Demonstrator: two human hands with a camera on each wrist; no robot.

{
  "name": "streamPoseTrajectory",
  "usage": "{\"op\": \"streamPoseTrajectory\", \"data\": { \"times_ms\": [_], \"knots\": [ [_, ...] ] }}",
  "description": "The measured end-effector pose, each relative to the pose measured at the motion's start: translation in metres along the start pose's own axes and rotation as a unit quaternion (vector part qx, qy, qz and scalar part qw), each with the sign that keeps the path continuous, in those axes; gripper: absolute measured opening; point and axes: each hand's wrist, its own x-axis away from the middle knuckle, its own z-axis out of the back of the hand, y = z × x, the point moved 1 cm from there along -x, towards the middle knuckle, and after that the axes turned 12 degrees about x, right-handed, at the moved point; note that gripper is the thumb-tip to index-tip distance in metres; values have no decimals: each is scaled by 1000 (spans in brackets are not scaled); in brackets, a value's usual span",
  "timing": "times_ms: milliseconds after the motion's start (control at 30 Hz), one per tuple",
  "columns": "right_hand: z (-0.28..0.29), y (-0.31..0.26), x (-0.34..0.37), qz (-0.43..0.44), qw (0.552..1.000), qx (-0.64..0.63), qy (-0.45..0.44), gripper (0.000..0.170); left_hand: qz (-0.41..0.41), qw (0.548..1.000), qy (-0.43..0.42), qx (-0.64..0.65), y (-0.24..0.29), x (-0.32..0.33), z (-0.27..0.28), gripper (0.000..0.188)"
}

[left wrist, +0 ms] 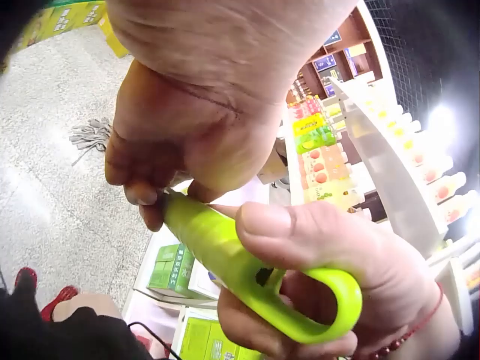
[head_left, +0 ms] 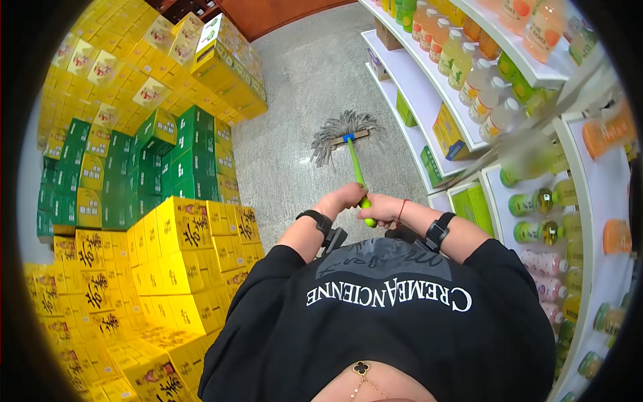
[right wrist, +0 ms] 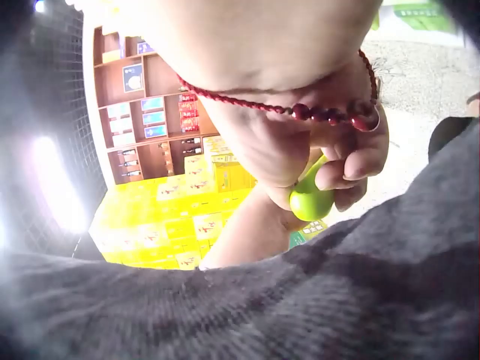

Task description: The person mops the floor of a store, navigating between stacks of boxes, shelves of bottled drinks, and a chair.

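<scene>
A mop with grey strands (head_left: 348,124) lies on the speckled floor ahead, its green handle (head_left: 355,161) rising toward the body. My left hand (head_left: 347,195) grips the handle just above my right hand (head_left: 384,210), which curls round the end. In the left wrist view, the looped end of the green handle (left wrist: 225,247) passes through the right hand (left wrist: 322,244), and the left hand (left wrist: 202,120) holds farther along. The right wrist view shows the right hand (right wrist: 300,146) round the rounded green tip (right wrist: 311,202); the mop head is out of sight there.
Stacked yellow cartons (head_left: 174,268) and green cartons (head_left: 194,161) line the left side. White shelves (head_left: 418,87) with bottles (head_left: 462,67) and boxes run along the right. Grey floor (head_left: 295,74) lies between them, with a brown wooden unit (head_left: 268,17) at the far end.
</scene>
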Motion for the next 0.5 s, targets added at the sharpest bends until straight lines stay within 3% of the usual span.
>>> {"op": "streamPoseTrajectory", "data": {
  "times_ms": [33, 100, 133, 267, 333, 467, 500],
  "knots": [
    [16, -3, -13, -2, 1000, -2, 0, 35, 0, 1000, -2, 0, 16, -5, 18, 18],
    [51, -8, -42, 19, 999, 24, -18, 38, 139, 985, 25, 100, 34, -22, 52, 17],
    [67, -10, -63, 12, 999, 16, -40, 43, 65, 998, -8, 13, 15, -48, 69, 22],
    [149, -32, -125, 18, 999, -14, -46, 37, 65, 994, 67, 51, 0, -112, 140, 27],
    [180, -47, -146, 13, 999, -28, -45, 36, 57, 985, 129, 104, 17, -123, 180, 29],
    [231, -75, -189, 20, 998, -41, -52, 37, 74, 978, 149, 129, 18, -146, 236, 29],
    [238, -79, -200, 12, 997, -47, -54, 38, 69, 967, 147, 195, 12, -153, 245, 30]
  ]
}}
